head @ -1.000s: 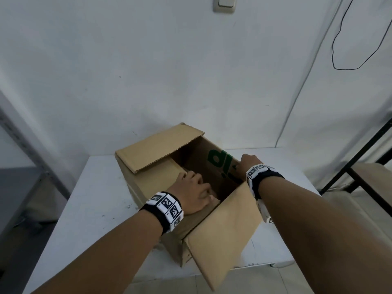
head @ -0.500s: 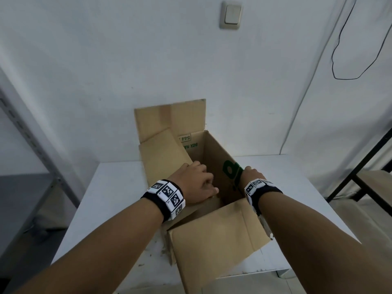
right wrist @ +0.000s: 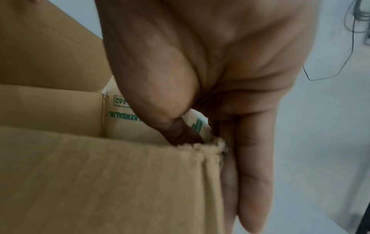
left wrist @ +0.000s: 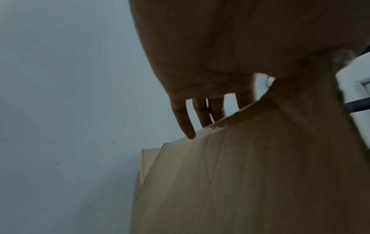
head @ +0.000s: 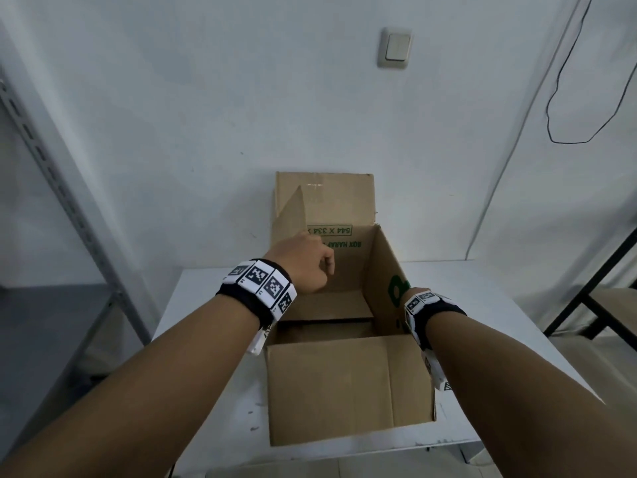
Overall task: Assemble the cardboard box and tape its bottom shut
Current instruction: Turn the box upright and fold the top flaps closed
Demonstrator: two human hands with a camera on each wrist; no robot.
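A brown cardboard box point(head: 348, 384) with green print stands open-side up on the white table point(head: 206, 294). Its near flap hangs toward me, and the far flap point(head: 337, 198) stands upright against the wall. My left hand point(head: 303, 263) holds the upright left flap point(head: 293, 215), thumb on the inner side and fingers point(left wrist: 202, 114) behind the flap's edge. My right hand point(right wrist: 218, 147) pinches the top edge of the right wall point(head: 382, 281), thumb inside and fingers flat down the outside. In the head view that wall hides most of the right hand. No tape is in view.
The white wall runs close behind the box, with a light switch point(head: 395, 47) and a loose black cable point(head: 568, 132). A grey metal shelf rack point(head: 51, 167) stands at the left. A black-framed piece of furniture point(head: 603, 288) stands at the right.
The box has turned from skewed to square with me. My left hand has risen off the flap inside the box and now holds the upright left flap. The right hand stays on the right wall.
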